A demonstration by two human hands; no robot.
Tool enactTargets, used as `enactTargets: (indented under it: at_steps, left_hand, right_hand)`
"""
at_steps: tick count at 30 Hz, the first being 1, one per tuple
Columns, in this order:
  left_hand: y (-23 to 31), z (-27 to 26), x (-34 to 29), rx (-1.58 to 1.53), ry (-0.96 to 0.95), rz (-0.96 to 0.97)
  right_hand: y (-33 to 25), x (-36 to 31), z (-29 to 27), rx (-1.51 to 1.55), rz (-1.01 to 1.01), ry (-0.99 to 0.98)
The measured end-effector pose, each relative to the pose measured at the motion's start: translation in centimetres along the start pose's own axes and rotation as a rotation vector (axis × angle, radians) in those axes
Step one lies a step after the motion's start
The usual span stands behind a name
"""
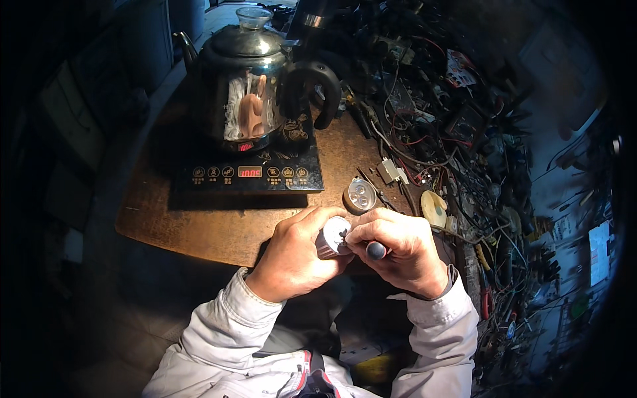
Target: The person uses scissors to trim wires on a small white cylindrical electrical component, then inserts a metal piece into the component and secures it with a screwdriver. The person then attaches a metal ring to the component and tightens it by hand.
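Note:
My left hand (pixel 296 253) is wrapped round a short silvery cylinder (pixel 330 240) with ribbed sides. The cylinder's pale end face, with dark openings in it, is tilted up toward me. Closed at the cylinder's right side, my right hand (pixel 400 247) grips a tool with a dark rounded handle end (pixel 376 250). Its tip is hidden by my fingers, so its exact kind does not show. Just beyond my hands, a round metal lamp head (pixel 360 196) with several clear lenses lies on the wooden table (pixel 199 229).
A shiny kettle (pixel 245 86) with a black handle stands on a black electric hot plate (pixel 249 178) with a lit red display. Tangled wires and parts (pixel 431 126) crowd the right side. A pale connector block (pixel 391 171) and a round yellowish disc (pixel 434 209) lie near my right hand.

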State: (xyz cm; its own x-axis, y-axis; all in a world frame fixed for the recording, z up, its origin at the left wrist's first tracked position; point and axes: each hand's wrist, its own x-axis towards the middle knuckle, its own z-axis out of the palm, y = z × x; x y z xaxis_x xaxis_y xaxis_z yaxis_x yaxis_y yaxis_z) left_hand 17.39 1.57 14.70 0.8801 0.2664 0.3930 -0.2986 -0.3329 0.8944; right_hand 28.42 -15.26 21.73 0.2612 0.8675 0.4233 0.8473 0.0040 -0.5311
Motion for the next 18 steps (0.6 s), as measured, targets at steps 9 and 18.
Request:
enactTargets:
  at_steps: [9, 18]
  left_hand:
    - [-0.4, 0.2, -0.1, -0.040, -0.011, -0.031]
    - [-0.2, 0.2, 0.0, 0.041, 0.030, 0.054]
  right_hand:
    - [0.2, -0.6, 0.6, -0.075, -0.044, 0.067]
    - [-0.6, -0.7, 1.1, -0.126, -0.030, 0.097]
